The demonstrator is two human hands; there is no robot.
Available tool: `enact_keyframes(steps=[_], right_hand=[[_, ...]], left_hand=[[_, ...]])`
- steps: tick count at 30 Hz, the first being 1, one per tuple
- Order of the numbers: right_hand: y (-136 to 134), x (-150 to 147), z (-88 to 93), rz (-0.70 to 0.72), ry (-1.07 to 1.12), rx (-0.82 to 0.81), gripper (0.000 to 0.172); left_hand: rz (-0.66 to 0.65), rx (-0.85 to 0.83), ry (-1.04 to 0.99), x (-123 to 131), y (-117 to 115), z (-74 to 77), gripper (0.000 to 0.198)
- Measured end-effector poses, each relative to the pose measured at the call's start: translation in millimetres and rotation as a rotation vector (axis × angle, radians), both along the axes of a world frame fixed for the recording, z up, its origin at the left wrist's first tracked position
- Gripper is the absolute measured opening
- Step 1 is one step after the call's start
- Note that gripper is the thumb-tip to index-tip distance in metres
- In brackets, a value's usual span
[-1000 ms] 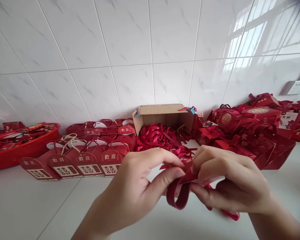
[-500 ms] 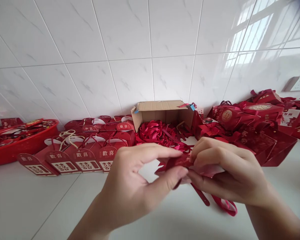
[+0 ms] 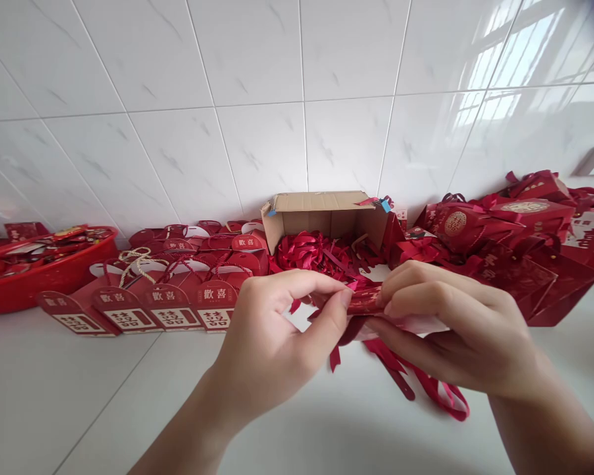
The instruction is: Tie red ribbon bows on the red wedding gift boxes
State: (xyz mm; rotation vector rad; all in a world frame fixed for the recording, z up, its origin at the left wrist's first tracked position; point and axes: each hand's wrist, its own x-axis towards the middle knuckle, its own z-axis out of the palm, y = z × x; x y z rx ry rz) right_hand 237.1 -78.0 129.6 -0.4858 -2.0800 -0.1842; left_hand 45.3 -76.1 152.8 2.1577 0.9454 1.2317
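My left hand [image 3: 272, 336] and my right hand [image 3: 450, 330] meet in the middle of the view, above a white counter [image 3: 79, 402]. Both pinch a small red gift box [image 3: 363, 302] wrapped with dark red ribbon [image 3: 426, 382]. The ribbon's loose ends hang below the hands and trail onto the counter at the right. Thumb and forefinger of my left hand close on the box's left end. My right hand's fingers curl over its right end and hide most of it.
An open cardboard box [image 3: 327, 214] full of red ribbon stands against the tiled wall. Flat red gift boxes [image 3: 178, 290] lie in rows at the left, beside a red basin [image 3: 39, 280]. Assembled red gift boxes [image 3: 505, 231] pile up at the right.
The ribbon loop that hung between my hands has been drawn in against the box. Its loose ends now trail lower right. Both hands rose slightly and stayed pinched together.
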Motion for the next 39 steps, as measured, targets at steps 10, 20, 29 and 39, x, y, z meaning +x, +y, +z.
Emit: enact_keyframes(steps=[10,20,29,39], right_hand=[[0,0,-2.2,-0.012,0.015,-0.019,0.021],[3,0,-5.5,0.029,-0.002,0.019,0.022],[9,-2,-4.7,0.041,0.07,0.066,0.021],[7,-2,-3.4,0.053,0.147,0.118,0.022]], left_hand=[[-0.027,0.035,0.03,-2,2,-2.3,0.014],[-0.149,-0.177,-0.015,-3,4,-3.5,0.019],[-0.289,-0.107,-0.036,-8,5,0.1,0.018],[-0.377,0.035,-0.085,-12,6,-2.2,0.025]])
